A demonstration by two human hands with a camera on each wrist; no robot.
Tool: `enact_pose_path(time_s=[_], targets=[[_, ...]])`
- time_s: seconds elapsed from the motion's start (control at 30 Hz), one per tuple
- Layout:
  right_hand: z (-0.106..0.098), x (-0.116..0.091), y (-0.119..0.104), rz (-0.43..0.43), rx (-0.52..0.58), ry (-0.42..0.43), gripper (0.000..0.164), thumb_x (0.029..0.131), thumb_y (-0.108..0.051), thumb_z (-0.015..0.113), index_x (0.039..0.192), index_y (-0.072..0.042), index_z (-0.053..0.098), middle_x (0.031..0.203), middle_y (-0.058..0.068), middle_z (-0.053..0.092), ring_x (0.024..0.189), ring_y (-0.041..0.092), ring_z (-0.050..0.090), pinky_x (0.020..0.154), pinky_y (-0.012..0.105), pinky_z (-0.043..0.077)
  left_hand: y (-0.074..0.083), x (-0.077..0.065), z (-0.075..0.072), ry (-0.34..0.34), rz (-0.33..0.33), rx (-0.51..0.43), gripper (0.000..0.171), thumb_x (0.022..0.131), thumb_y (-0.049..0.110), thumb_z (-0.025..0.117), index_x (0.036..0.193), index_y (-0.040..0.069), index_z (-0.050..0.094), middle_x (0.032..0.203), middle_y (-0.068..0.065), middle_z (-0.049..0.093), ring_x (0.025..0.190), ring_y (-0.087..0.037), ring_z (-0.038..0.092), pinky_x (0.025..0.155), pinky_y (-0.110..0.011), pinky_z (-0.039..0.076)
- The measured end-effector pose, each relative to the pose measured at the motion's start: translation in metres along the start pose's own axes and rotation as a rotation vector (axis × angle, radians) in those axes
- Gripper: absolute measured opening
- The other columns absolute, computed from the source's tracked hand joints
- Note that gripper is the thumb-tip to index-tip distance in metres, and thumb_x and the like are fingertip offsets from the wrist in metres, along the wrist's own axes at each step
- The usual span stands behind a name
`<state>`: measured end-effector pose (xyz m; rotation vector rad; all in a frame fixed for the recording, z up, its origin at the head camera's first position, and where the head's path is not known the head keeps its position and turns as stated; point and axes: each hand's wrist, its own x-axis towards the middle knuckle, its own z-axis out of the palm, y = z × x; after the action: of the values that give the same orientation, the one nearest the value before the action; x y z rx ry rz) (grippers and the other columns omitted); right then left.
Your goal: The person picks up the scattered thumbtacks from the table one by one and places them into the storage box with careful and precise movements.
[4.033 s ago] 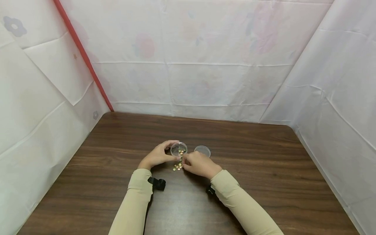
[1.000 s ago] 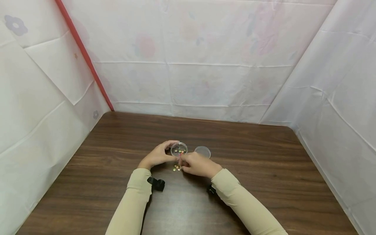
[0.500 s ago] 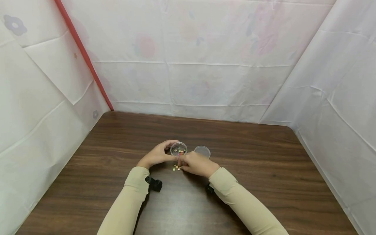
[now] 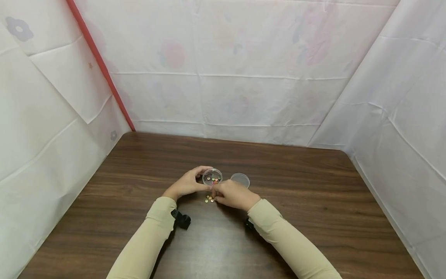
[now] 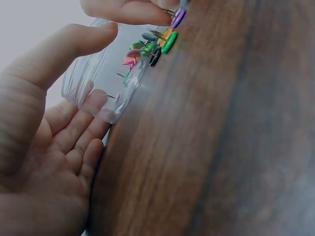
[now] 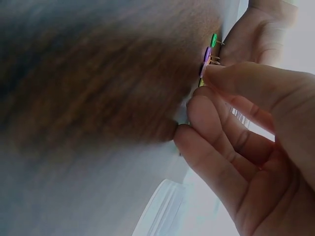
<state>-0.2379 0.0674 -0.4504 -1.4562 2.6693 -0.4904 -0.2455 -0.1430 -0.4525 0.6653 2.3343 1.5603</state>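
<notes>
My left hand holds a clear round plastic container on the table, thumb on the near side and fingers round the far side. Inside it lie several coloured thumbtacks. Just in front of the container is a small group of thumbtacks, heads down and pins up; a green tack and a purple tack show there. My right hand is low at this group, thumb and index finger pinching at a tack mostly hidden behind the fingertips. Its other fingers are bent close over the table.
A clear round lid lies right of the container, partly behind my right hand. The dark wooden table is enclosed at the back and sides by white patterned sheets. Black wrist cameras sit on both sleeves.
Fewer tacks lie on the table than four seconds ago, and those in the container are more spread. My right hand has shifted slightly left; my left forearm has swung outward, its hand still on the container.
</notes>
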Motion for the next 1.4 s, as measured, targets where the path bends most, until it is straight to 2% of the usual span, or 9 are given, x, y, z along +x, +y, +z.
enact_pose_path(time_s=[0.17,0.33,0.43,0.6,0.77,0.9,1.13,1.27,1.4], targets=[[0.000,0.000,0.001,0.000,-0.005,-0.002,0.006,0.088,-0.014,0.064,0.085,-0.016,0.068,0.082,-0.008,0.066,0.066,-0.005,0.051,0.060,0.017,0.047,-0.002,0.001,0.000,0.001,-0.003,0.014,0.070,0.078,0.013,0.075,0.138,0.003,0.040,0.125,-0.024,0.052,0.112,-0.035,0.048,0.092,-0.054,0.041],[-0.002,0.000,0.001,-0.012,0.009,0.004,0.006,0.087,-0.013,0.064,0.083,-0.017,0.066,0.079,-0.009,0.064,0.065,-0.003,0.050,0.059,0.017,0.046,-0.022,0.008,0.001,0.019,0.000,0.008,0.072,0.077,0.015,0.076,0.139,0.006,0.041,0.125,-0.021,0.052,0.111,-0.034,0.049,0.091,-0.056,0.040],[-0.003,0.001,0.002,-0.017,0.024,0.007,0.005,0.087,-0.014,0.064,0.083,-0.017,0.065,0.077,-0.009,0.062,0.064,-0.002,0.050,0.058,0.017,0.045,-0.033,0.011,0.003,0.034,-0.003,0.018,0.072,0.076,0.018,0.077,0.138,0.011,0.042,0.123,-0.017,0.054,0.109,-0.029,0.050,0.092,-0.055,0.040],[-0.005,0.000,0.004,-0.018,0.053,0.017,0.005,0.088,-0.014,0.063,0.084,-0.017,0.065,0.076,-0.010,0.060,0.062,-0.002,0.048,0.058,0.016,0.043,-0.037,0.012,0.003,0.047,-0.011,0.046,0.070,0.075,0.022,0.078,0.136,0.019,0.044,0.121,-0.008,0.056,0.107,-0.019,0.051,0.092,-0.050,0.042],[-0.012,0.000,0.005,-0.018,0.096,0.053,0.007,0.089,-0.011,0.060,0.090,-0.013,0.067,0.082,-0.007,0.065,0.063,-0.003,0.050,0.057,0.016,0.045,-0.036,0.011,0.003,0.047,-0.013,0.047,0.071,0.076,0.025,0.078,0.137,0.017,0.044,0.121,-0.008,0.056,0.106,-0.020,0.051,0.089,-0.050,0.043],[-0.020,0.001,0.006,0.025,0.103,0.073,0.009,0.091,-0.015,0.058,0.094,-0.015,0.067,0.083,-0.007,0.066,0.063,-0.004,0.052,0.056,0.016,0.047,-0.036,0.011,0.003,0.047,-0.017,0.050,0.073,0.076,0.024,0.078,0.139,0.013,0.042,0.123,-0.013,0.055,0.107,-0.025,0.051,0.088,-0.050,0.044],[-0.028,0.002,0.009,0.048,0.107,0.110,0.009,0.091,-0.015,0.057,0.092,-0.016,0.066,0.079,-0.010,0.063,0.061,-0.001,0.050,0.055,0.020,0.046,0.000,0.000,0.002,0.024,-0.039,0.028,0.070,0.079,0.013,0.074,0.139,0.004,0.040,0.125,-0.022,0.051,0.109,-0.034,0.049,0.088,-0.051,0.044],[-0.028,0.004,0.011,0.053,0.103,0.126,0.009,0.091,-0.015,0.056,0.091,-0.016,0.065,0.078,-0.010,0.062,0.060,0.000,0.049,0.054,0.020,0.045,0.003,-0.001,0.002,0.019,-0.047,0.019,0.070,0.079,0.013,0.074,0.139,0.004,0.039,0.127,-0.022,0.050,0.110,-0.034,0.048,0.089,-0.052,0.043],[-0.027,0.007,0.013,0.099,0.079,0.139,0.008,0.092,-0.018,0.057,0.094,-0.017,0.065,0.074,-0.010,0.059,0.057,0.001,0.047,0.051,0.020,0.043,0.002,-0.001,0.002,0.017,-0.045,0.018,0.069,0.079,0.013,0.074,0.139,0.004,0.040,0.126,-0.023,0.051,0.110,-0.034,0.049,0.088,-0.052,0.043]])
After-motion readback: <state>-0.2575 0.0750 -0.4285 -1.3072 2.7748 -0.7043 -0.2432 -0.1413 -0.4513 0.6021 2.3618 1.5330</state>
